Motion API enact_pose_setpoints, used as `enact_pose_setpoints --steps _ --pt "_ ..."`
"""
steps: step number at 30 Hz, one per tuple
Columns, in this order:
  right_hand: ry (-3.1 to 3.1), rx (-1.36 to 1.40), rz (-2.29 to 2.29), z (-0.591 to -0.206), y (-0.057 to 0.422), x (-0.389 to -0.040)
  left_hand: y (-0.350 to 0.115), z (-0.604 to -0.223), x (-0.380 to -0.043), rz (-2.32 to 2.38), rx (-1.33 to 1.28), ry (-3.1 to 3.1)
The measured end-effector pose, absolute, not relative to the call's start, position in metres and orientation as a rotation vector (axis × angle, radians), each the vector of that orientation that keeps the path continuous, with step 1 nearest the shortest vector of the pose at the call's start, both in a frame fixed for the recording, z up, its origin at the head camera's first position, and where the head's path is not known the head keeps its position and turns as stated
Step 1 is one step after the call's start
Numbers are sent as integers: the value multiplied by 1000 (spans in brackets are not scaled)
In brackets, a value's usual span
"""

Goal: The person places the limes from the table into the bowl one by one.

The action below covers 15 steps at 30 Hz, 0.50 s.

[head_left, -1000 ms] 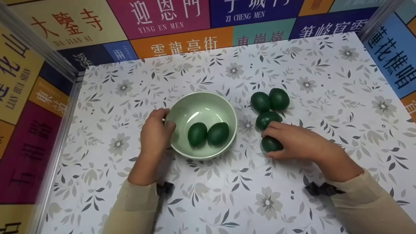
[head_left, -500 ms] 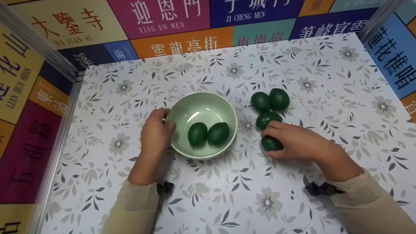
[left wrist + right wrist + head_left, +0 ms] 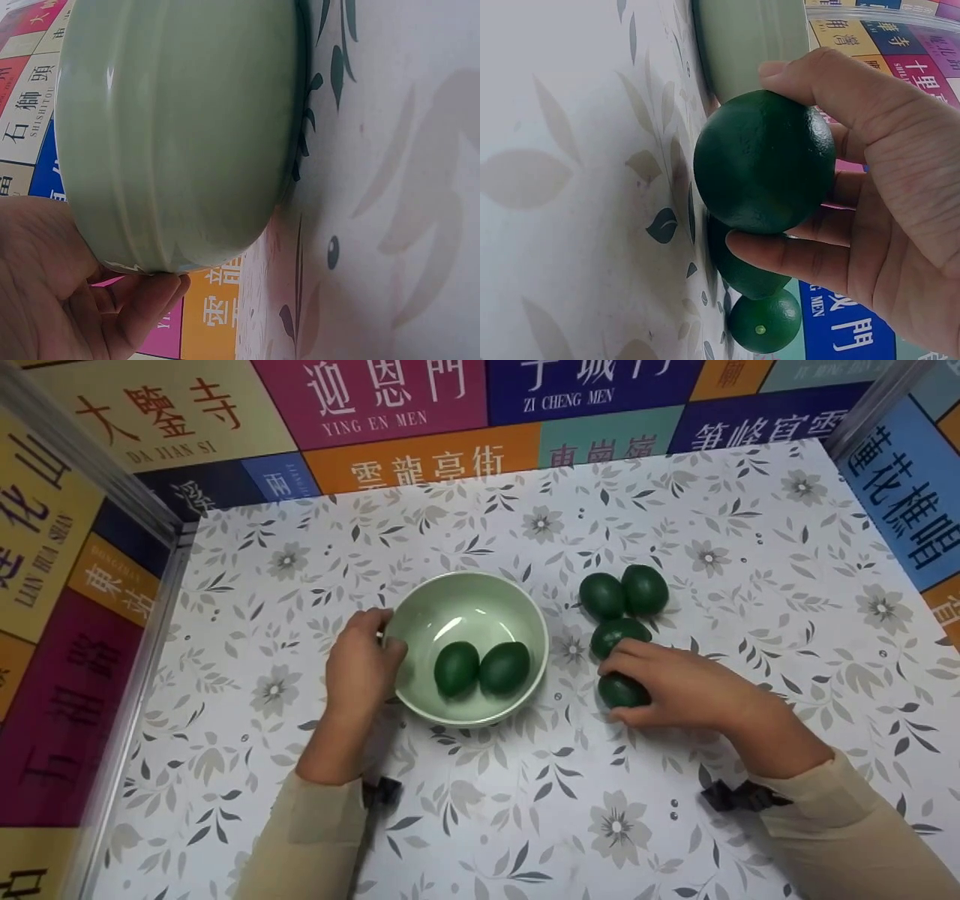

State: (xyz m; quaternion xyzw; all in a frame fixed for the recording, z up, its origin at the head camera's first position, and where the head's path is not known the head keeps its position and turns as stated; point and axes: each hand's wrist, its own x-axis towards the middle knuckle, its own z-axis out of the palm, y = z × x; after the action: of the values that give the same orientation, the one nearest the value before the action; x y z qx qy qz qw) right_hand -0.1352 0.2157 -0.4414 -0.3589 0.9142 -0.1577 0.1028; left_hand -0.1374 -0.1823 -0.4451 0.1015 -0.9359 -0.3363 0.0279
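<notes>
In the head view my left hand (image 3: 361,664) grips the left rim of a pale green bowl (image 3: 471,600), thumb at the rim. Its outer wall (image 3: 180,135) fills much of the left wrist view, fingers at its edge. Two dark green limes (image 3: 505,668) lie side by side inside. Right of the bowl, my right hand (image 3: 682,690) holds another lime (image 3: 624,690) between thumb and fingers. In the right wrist view this lime (image 3: 765,161) sits close over the tabletop. Just beyond it is a lime (image 3: 619,636) partly covered by my fingers.
Two more limes (image 3: 602,595) touch each other farther back on the right. The table (image 3: 480,825) has a white floral cover. Printed panels with large characters (image 3: 420,461) wall it in at the back and sides. Dark straps (image 3: 742,796) sit at both wrists.
My right hand and the lime in it have shifted very slightly left. The left hand and the bowl stay in place.
</notes>
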Motion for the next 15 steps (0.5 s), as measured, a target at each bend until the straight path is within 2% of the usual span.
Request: enact_pose_setpoints --steps 15 --pt "2707 -1088 -515 -437 215 -134 -182 -446 -138 -1028 315 -2880"
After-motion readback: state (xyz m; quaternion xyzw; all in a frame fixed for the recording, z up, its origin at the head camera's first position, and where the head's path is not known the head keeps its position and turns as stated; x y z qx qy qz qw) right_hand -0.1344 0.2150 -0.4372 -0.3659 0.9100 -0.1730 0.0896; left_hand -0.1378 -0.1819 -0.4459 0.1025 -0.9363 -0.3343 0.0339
